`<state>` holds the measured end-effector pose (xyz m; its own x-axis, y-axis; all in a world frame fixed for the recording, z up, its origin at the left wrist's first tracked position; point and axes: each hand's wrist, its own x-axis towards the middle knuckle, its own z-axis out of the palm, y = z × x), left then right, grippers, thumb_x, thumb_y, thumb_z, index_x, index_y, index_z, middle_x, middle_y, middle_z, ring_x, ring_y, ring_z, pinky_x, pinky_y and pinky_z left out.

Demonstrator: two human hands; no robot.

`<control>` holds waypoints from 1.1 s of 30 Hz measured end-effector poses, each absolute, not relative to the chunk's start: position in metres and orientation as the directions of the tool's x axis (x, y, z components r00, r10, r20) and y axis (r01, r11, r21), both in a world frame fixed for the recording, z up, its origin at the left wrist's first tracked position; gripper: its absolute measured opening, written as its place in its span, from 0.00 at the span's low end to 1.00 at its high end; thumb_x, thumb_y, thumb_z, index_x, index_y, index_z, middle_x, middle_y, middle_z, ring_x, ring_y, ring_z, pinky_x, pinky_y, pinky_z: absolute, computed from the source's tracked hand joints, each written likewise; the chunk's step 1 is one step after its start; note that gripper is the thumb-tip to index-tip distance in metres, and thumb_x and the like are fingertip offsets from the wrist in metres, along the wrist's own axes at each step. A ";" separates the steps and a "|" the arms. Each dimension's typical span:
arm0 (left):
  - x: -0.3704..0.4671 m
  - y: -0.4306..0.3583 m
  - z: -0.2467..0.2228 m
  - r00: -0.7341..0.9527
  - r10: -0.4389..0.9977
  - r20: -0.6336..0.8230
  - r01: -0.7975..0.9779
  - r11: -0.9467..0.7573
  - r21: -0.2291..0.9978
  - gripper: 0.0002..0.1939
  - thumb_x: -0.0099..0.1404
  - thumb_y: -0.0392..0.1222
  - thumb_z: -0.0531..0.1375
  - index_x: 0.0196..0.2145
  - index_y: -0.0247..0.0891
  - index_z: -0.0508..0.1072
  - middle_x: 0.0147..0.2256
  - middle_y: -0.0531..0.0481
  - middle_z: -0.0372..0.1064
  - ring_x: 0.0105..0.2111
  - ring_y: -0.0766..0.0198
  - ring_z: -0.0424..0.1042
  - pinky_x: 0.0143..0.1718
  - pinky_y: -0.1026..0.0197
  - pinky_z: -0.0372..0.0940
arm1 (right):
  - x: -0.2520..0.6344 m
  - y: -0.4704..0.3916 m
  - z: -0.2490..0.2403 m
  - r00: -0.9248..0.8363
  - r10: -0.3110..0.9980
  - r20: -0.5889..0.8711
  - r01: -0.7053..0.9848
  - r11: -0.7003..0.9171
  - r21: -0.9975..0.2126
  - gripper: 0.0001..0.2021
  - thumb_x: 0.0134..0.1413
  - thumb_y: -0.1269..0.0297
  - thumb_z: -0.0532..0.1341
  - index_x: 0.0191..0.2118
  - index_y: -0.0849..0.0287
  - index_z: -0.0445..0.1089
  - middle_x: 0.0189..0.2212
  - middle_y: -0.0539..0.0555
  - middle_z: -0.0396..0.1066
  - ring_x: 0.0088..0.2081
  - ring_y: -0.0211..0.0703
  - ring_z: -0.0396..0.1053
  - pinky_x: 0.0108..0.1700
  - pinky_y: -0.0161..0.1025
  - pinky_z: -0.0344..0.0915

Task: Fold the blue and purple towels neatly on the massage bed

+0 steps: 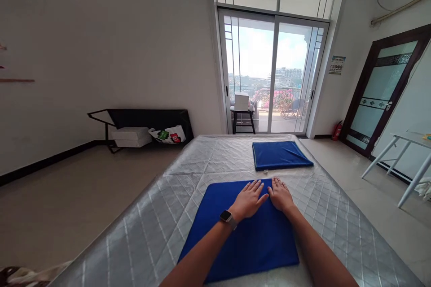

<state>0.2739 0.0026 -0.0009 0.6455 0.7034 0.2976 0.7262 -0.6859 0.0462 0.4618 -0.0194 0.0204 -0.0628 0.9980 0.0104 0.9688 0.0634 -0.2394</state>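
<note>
A blue folded cloth (249,246) lies flat on the silver quilted mattress (161,215). On its upper part rests my left hand (248,199), palm down with the fingers spread and a watch on the wrist. My right hand (280,193) lies at the cloth's upper right corner, palm down with fingers stretched out. The two hands are close together, thumbs pointing toward each other. Neither hand grips anything. Just beyond them, a second blue folded cloth (281,154) lies on the mattress, with a small white tag at its near edge.
A black frame (148,117) with white boxes (129,136) and a printed bag (168,135) stands by the left wall. Beyond the mattress are a stool (244,116) and glass sliding doors (274,71). At the right are a white table (412,139), a fire extinguisher (336,130) and a door (384,94).
</note>
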 end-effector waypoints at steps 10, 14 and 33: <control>0.230 0.019 -0.014 0.502 0.835 0.226 0.843 -0.531 0.085 0.29 0.73 0.57 0.45 0.64 0.39 0.62 0.65 0.37 0.58 0.64 0.48 0.57 0.63 0.41 0.53 | 0.460 -0.020 0.025 -0.057 0.998 -0.014 0.967 0.052 -0.249 0.31 0.68 0.57 0.40 0.70 0.70 0.44 0.70 0.61 0.42 0.71 0.45 0.39 0.69 0.44 0.37; 0.156 0.012 -0.014 0.260 0.960 0.106 0.959 -0.270 0.086 0.37 0.73 0.60 0.36 0.67 0.32 0.55 0.68 0.38 0.50 0.69 0.52 0.47 0.67 0.47 0.45 | 0.458 -0.021 0.026 -0.048 0.999 -0.024 0.963 0.040 -0.266 0.32 0.68 0.56 0.39 0.71 0.71 0.44 0.71 0.61 0.41 0.71 0.44 0.37 0.69 0.43 0.35; 0.128 0.004 -0.005 0.175 0.983 0.063 0.966 -0.184 0.182 0.41 0.71 0.62 0.37 0.68 0.28 0.50 0.69 0.38 0.42 0.69 0.53 0.45 0.68 0.49 0.43 | 0.457 -0.021 0.038 -0.038 0.998 -0.043 0.982 0.030 -0.186 0.31 0.68 0.59 0.39 0.70 0.70 0.44 0.71 0.60 0.42 0.71 0.41 0.38 0.69 0.44 0.38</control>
